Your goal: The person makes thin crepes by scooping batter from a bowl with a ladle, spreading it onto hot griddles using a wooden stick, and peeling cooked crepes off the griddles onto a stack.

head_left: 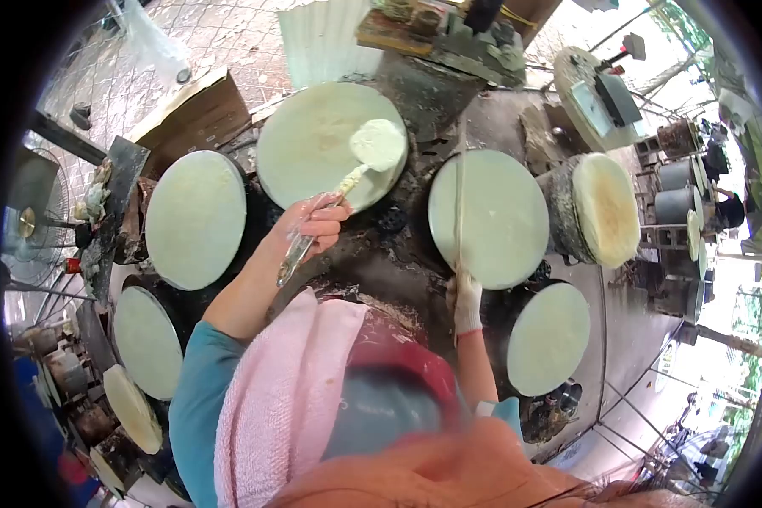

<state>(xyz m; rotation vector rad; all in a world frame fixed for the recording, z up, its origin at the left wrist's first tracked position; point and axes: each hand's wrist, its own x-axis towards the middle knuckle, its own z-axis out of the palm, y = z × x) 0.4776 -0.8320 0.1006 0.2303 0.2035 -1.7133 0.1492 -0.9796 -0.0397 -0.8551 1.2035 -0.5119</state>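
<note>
My left hand (317, 222) is closed around the handle of a ladle (350, 180), which is coated with pale batter. The ladle's round head (377, 144) lies over the right part of the large round griddle (300, 140), covered in a pale layer. Whether the head touches that surface I cannot tell. In a white glove, my right hand (467, 303) grips a long thin stick (461, 190). This stick reaches forward across another round pale-covered griddle (504, 216), just beyond the glove.
More round pale-topped griddles stand around me, at left (196, 220), lower left (148, 343) and lower right (550, 339). A browned round sheet (608, 210) rests on a drum at right. A cardboard box (199, 118) and a fan (34, 220) are at left.
</note>
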